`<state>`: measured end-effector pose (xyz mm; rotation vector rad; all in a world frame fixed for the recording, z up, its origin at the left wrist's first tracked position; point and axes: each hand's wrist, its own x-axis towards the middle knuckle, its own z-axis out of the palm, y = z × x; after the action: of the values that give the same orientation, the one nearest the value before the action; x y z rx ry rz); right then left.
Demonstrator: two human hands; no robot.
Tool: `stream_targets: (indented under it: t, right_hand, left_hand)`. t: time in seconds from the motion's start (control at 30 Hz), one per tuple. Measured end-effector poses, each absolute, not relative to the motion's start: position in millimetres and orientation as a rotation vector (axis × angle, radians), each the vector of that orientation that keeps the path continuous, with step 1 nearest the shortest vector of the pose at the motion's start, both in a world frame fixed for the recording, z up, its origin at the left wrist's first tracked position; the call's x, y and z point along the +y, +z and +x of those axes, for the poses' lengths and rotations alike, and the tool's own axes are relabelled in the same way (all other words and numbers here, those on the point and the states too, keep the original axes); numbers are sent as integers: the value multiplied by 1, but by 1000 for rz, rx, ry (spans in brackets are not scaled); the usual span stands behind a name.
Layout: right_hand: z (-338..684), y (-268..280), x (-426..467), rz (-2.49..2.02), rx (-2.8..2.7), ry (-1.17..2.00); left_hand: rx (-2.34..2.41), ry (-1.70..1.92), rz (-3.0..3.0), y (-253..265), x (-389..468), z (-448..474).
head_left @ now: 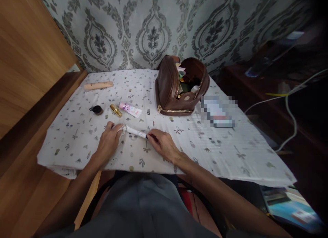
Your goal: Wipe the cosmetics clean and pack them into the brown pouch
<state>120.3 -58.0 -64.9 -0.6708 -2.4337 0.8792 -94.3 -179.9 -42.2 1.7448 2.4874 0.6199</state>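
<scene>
A slim white tube (136, 132) with small print and a dark end lies between my hands, just above the tablecloth. My right hand (162, 142) pinches its dark right end. My left hand (109, 139) is closed on a crumpled white tissue (122, 128), which meets the tube's left end. Beyond my left hand are a gold lipstick case (115, 110), a pink and white squeeze tube (130, 109) and a small round dark-lidded jar (97, 110).
A brown zip bag (167, 87) stands open at the back, with cosmetics inside. Right of it lies a blurred-out, phone-like item (217, 113). A peach-coloured flat pouch (98, 86) rests at the back left. Wooden panelling (33, 53) borders the table's left side; a white cable (294, 121) hangs at right.
</scene>
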Motion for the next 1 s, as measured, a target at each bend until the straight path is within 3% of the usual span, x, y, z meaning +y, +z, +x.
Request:
stream_targets:
  t: [0.27,0.43,0.63,0.83,1.0]
  right_hand:
    - [120,-73,-57,-706,-2408,843]
    - [119,-74,-56,-710,-2453,790]
    - [121,-74,-55,-677,-2392,842]
    - [119,-71,-53,-710,-2099,1309]
    - [117,-69,-42,-740,-1844,1784]
  left_hand:
    - [2266,931,1869,-38,-173,-50]
    - [2190,670,1915,-42,-155,-27]
    - [2438,641,1756,-36,-148,-78]
    - [2265,934,1907,-34,-159,-58]
    - [2116,703,2026,-48,-162,-31]
